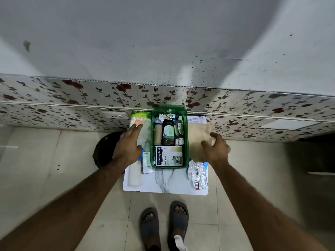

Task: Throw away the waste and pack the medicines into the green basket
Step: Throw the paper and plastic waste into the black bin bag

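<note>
My sandalled feet (pixel 164 225) stand on pale floor tiles (pixel 112 214). The marble-patterned surface (pixel 164 182) carries crumpled foil (pixel 197 175), then the green basket (pixel 169 136) packed with medicines. My left hand (pixel 127 144) and right hand (pixel 216 148) flank it, each grip open, empty. Floral wall panel (pixel 72 98) behind.

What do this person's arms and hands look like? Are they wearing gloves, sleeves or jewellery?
Both hands, left hand and right hand, are bare: no gloves, rings, watch or bracelets show. The forearms are uncovered, with no sleeve in view. Dark open-toed sandals are on the feet.
</note>
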